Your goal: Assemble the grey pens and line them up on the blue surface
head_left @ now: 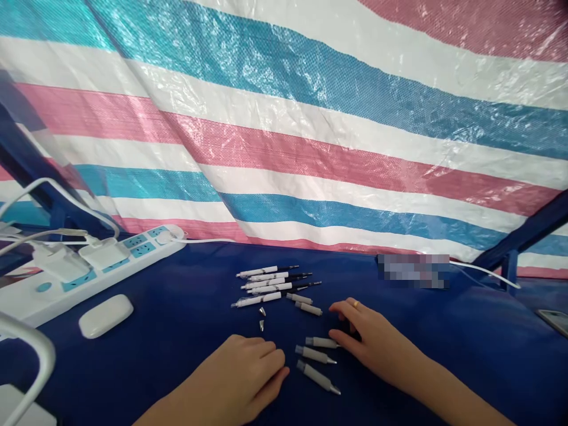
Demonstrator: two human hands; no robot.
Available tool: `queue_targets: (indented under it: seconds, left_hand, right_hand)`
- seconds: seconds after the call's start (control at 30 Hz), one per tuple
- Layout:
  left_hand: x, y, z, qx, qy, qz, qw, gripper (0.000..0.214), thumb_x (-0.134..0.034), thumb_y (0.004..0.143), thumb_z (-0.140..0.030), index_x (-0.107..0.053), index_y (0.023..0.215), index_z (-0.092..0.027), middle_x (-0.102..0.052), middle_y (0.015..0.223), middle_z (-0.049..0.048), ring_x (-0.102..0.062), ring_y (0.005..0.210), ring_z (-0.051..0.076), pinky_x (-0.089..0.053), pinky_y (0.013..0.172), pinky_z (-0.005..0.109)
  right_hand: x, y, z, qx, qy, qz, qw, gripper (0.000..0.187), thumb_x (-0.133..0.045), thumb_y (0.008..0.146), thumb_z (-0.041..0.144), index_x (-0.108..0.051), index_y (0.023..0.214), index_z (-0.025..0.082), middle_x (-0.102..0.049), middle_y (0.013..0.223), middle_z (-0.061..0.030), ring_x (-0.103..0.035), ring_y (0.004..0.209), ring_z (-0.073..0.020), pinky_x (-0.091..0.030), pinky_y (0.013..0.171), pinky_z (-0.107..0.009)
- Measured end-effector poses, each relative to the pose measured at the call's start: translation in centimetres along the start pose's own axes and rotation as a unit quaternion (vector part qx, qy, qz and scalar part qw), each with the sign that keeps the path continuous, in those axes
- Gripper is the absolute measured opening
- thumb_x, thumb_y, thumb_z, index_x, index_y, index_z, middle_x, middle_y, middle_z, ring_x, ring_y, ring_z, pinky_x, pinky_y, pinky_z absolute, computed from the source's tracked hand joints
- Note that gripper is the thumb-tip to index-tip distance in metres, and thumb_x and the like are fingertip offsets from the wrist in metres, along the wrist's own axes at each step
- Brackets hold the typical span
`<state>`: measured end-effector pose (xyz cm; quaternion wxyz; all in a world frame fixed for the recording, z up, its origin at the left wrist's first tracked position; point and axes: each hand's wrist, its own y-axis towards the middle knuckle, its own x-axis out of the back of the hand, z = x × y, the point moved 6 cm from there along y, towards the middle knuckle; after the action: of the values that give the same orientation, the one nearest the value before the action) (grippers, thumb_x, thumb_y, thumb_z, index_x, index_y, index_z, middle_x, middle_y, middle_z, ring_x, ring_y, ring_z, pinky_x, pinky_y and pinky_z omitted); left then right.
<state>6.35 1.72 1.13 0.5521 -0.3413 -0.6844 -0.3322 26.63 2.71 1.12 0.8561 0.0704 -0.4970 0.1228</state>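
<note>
My left hand (242, 376) rests on the blue table with its fingers curled together; whatever may be inside is hidden. Just beyond it lie two small metal pen tips (261, 318). My right hand (373, 340) has thumb and forefinger apart, the thumb at the end of a grey pen barrel (320, 342). Two more grey barrels with metal tips, a middle one (316, 354) and a nearer one (318, 377), lie between my hands. Farther off are two short grey barrels (307, 308) without visible tips. Behind them, several white pen bodies (266, 286) with dark refills sticking out lie in a row.
A white power strip (151, 242) with plugs and cables runs along the left, beside a white rounded case (106, 316). A blurred-out object (413, 270) lies at the back right. A phone-like edge (552, 320) shows far right. Striped plastic sheeting (310, 136) hangs behind the table.
</note>
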Motion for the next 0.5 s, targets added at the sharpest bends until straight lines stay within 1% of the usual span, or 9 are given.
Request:
queue_targets:
  seconds: [0.1, 0.2, 0.3, 0.33, 0.37, 0.43, 0.5]
  left_hand:
    - [-0.1, -0.3, -0.6, -0.016, -0.002, -0.006, 1.0, 0.02, -0.046, 0.094, -0.019, -0.048, 0.074, -0.021, -0.061, 0.07, -0.0059, -0.059, 0.062, 0.013, -0.037, 0.055, 0.028]
    - [0.1, -0.4, -0.8, -0.027, 0.004, -0.035, 0.999, 0.02, -0.049, 0.092, -0.017, -0.049, 0.073, -0.021, -0.061, 0.069, -0.0057, -0.059, 0.061, 0.013, -0.038, 0.054, 0.028]
    - [0.5, -0.3, -0.7, -0.036, 0.003, -0.068, 0.997, 0.023, -0.046, 0.093, -0.017, -0.049, 0.071, -0.021, -0.059, 0.066, -0.005, -0.057, 0.058, 0.014, -0.038, 0.052, 0.029]
    - [0.8, -0.3, -0.6, -0.037, 0.001, -0.084, 0.996, 0.022, -0.045, 0.094, -0.016, -0.051, 0.073, -0.021, -0.059, 0.067, -0.0043, -0.057, 0.058, 0.014, -0.039, 0.052, 0.028]
    - [1.2, -0.3, -0.6, -0.034, 0.0, -0.108, 0.994, 0.021, -0.043, 0.094, -0.016, -0.055, 0.079, -0.022, -0.061, 0.072, -0.003, -0.059, 0.061, 0.014, -0.041, 0.053, 0.028]
    - [2.3, -0.6, -0.5, -0.022, 0.011, -0.173, 0.985, 0.022, -0.04, 0.095, -0.016, -0.06, 0.099, -0.024, -0.065, 0.094, 0.0018, -0.062, 0.074, 0.015, -0.047, 0.061, 0.027]
    - [3.3, -0.9, -0.7, -0.009, 0.045, -0.233, 0.971, 0.031, -0.039, 0.095, -0.018, -0.057, 0.118, -0.026, -0.061, 0.116, 0.0067, -0.063, 0.09, 0.017, -0.051, 0.073, 0.028]
  right_hand:
    - [-0.3, 1.1, 0.7, 0.019, -0.031, -0.006, 0.999, 0.02, -0.058, 0.092, 0.031, -0.057, 0.111, 0.024, -0.058, 0.097, -0.002, -0.06, 0.078, -0.0196, -0.047, 0.07, -0.034]
    - [-0.9, 2.3, 1.0, 0.029, -0.04, -0.024, 0.998, 0.016, -0.06, 0.09, 0.027, -0.059, 0.104, 0.022, -0.058, 0.096, -0.0031, -0.06, 0.081, -0.0213, -0.046, 0.072, -0.035]
    - [-1.0, 2.9, 1.2, 0.04, -0.043, -0.036, 0.998, 0.006, -0.056, 0.092, 0.022, -0.06, 0.097, 0.02, -0.058, 0.088, -0.0021, -0.059, 0.079, -0.0203, -0.045, 0.071, -0.034]
    - [-0.9, 2.8, 1.3, 0.043, -0.042, -0.04, 0.997, 0.006, -0.055, 0.093, 0.02, -0.06, 0.095, 0.02, -0.058, 0.087, -0.0019, -0.058, 0.079, -0.0199, -0.044, 0.071, -0.033]
    - [-0.7, 2.6, 1.5, 0.046, -0.042, -0.044, 0.997, 0.006, -0.053, 0.094, 0.02, -0.059, 0.094, 0.02, -0.058, 0.087, -0.0018, -0.058, 0.08, -0.0195, -0.044, 0.071, -0.033]
    - [-0.2, 1.7, 2.1, 0.052, -0.039, -0.051, 0.997, 0.006, -0.053, 0.094, 0.021, -0.059, 0.095, 0.02, -0.059, 0.089, -0.0017, -0.057, 0.082, -0.0185, -0.044, 0.072, -0.032]
    - [0.2, 0.4, 3.0, 0.069, -0.031, -0.051, 0.996, 0.006, -0.054, 0.094, 0.022, -0.058, 0.098, 0.022, -0.059, 0.09, -0.001, -0.057, 0.082, -0.0175, -0.044, 0.072, -0.03]
